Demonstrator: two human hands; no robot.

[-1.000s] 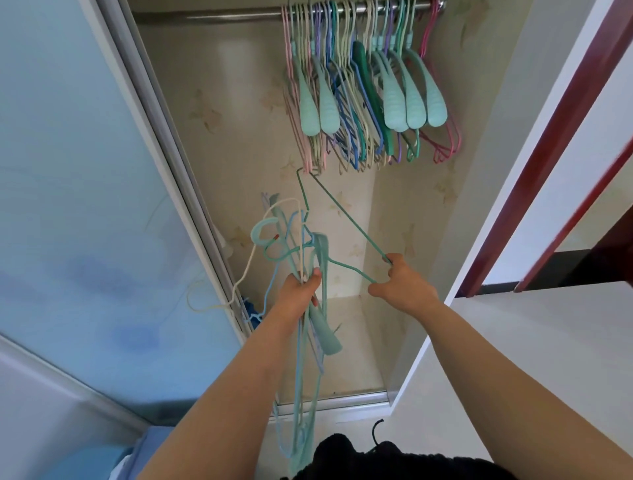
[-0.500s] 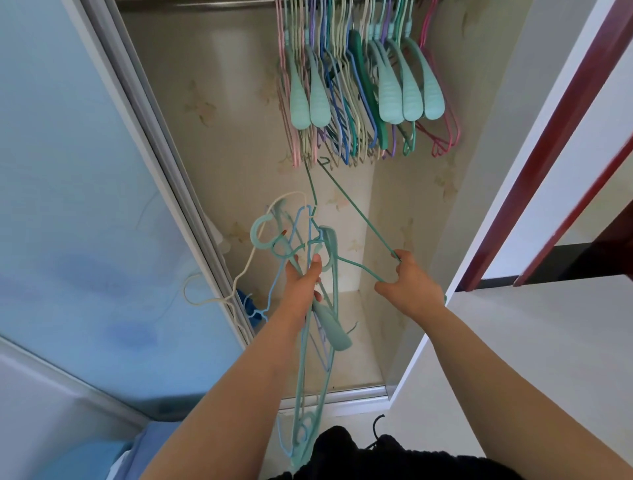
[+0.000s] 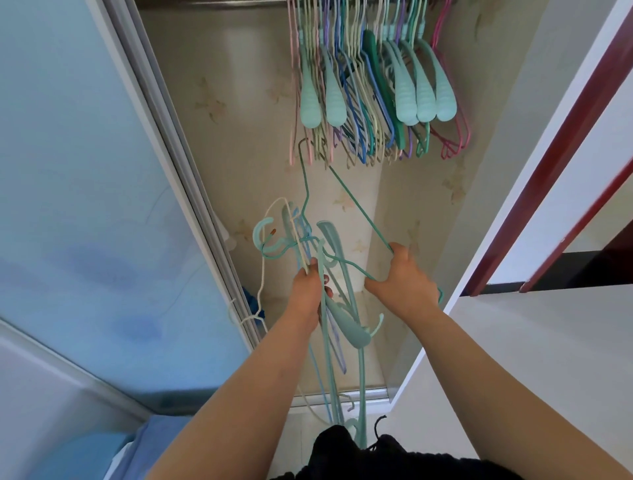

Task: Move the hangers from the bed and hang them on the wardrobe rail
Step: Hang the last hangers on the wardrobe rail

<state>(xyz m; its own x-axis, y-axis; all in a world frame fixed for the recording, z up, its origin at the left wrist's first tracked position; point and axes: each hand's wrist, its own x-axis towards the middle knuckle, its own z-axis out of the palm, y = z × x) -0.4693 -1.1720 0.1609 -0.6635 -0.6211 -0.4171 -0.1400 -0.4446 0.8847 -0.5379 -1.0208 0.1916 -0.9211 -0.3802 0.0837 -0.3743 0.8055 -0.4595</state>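
Note:
My left hand [image 3: 308, 294] grips a tangled bunch of hangers [image 3: 329, 308], mostly teal with some blue and cream wire ones, hanging down in front of the open wardrobe. My right hand [image 3: 400, 284] grips one thin green wire hanger [image 3: 356, 205] by its corner; its long sides reach up and left, and its hook still sits among the bunch. High up, the wardrobe rail [image 3: 212, 3] shows at the top edge, carrying several hung hangers [image 3: 376, 92] in teal, pink, blue, purple and cream.
A pale blue sliding door [image 3: 85, 205] with a metal frame [image 3: 178, 164] closes the left side. The wardrobe's right wall [image 3: 507, 171] and a white door with dark red trim [image 3: 565, 144] stand on the right. Blue bedding [image 3: 113, 452] lies at the lower left.
My view has tilted down, so the rail sits at the top edge. My right hand has pulled the green wire hanger slightly right, away from the bunch.

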